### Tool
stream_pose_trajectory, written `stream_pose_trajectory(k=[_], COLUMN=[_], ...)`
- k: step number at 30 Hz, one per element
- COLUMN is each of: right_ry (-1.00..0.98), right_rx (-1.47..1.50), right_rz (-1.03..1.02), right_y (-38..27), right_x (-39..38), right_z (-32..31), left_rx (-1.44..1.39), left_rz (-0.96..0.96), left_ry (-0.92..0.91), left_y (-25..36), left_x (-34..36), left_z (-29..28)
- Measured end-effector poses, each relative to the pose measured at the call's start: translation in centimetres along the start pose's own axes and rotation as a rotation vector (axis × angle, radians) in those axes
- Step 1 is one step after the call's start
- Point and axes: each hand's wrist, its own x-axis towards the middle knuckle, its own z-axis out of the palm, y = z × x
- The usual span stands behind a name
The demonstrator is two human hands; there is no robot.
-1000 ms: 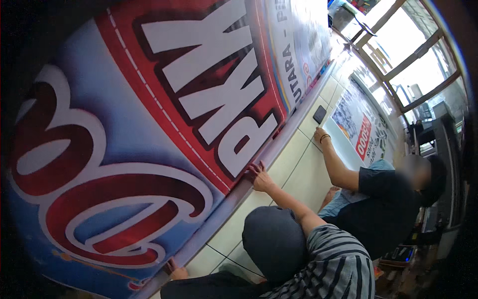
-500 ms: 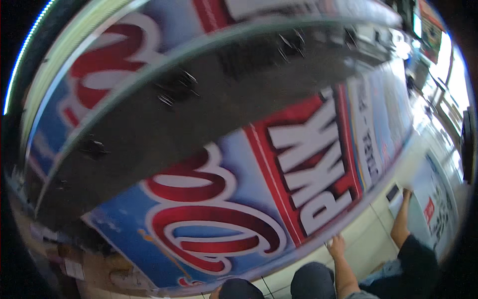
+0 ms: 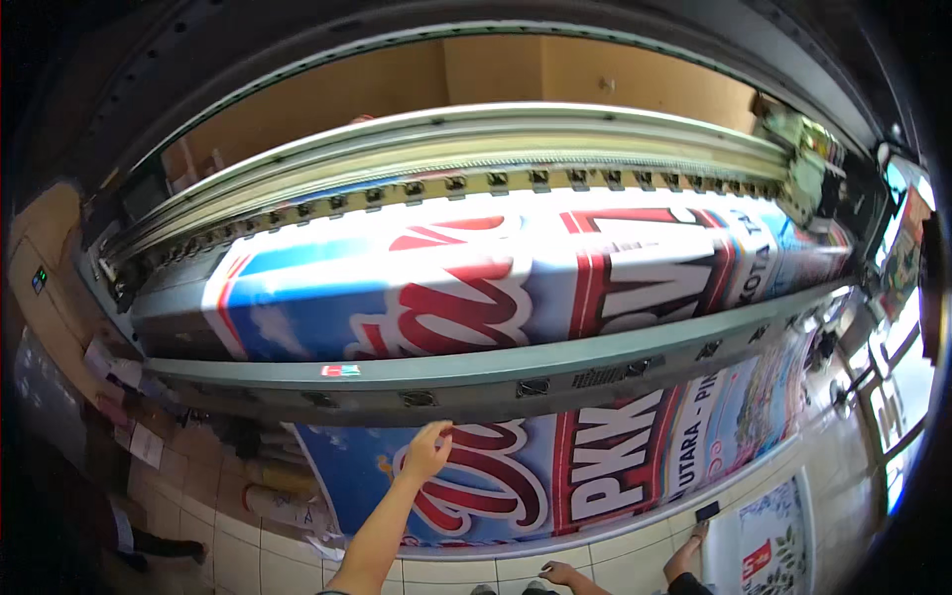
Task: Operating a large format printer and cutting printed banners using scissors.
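Observation:
My left hand (image 3: 426, 454) reaches up in front of a large printed banner (image 3: 332, 466), just under the printer's grey front beam. Its fingers are loosely stretched; nothing shows in them, and whether they touch the banner I cannot tell. Low in the middle, my right hand (image 3: 561, 573) is over the tiled floor near the banner's lower edge. Its fingers are curled together around something small that I cannot make out. The blue, red and white banner comes over the wide-format printer (image 3: 555, 367), passes behind the beam and hangs in front of me.
A co-worker's hand (image 3: 694, 540) in a dark sleeve is beside a dark phone-like object (image 3: 707, 513) and a pale printed sheet (image 3: 778, 531). Rolls (image 3: 278, 504) and papers (image 3: 146, 444) lie at the left. Another person's leg (image 3: 169, 545) shows at lower left.
My view has risen and levelled, bringing the whole printer into sight. My left hand has come up before the banner; my right hand is now lower in view. My knees have dropped out of view.

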Motion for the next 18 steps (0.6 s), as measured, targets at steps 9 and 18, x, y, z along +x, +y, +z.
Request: stream_pose_trajectory(k=[9, 18], right_ry=[0.301, 1.097], right_rx=[0.016, -0.249], right_rz=[-0.297, -0.685], right_y=[-22.5, -40.3], right_x=[-8.5, -6.5], right_z=[-20.1, -47.9], left_rx=[0.388, 0.705], left_rz=[0.197, -0.232], left_ry=[0.211, -0.186], left_y=[1.3, -0.1], left_x=[10.0, 18.2], left_z=[-10.0, -6.9])
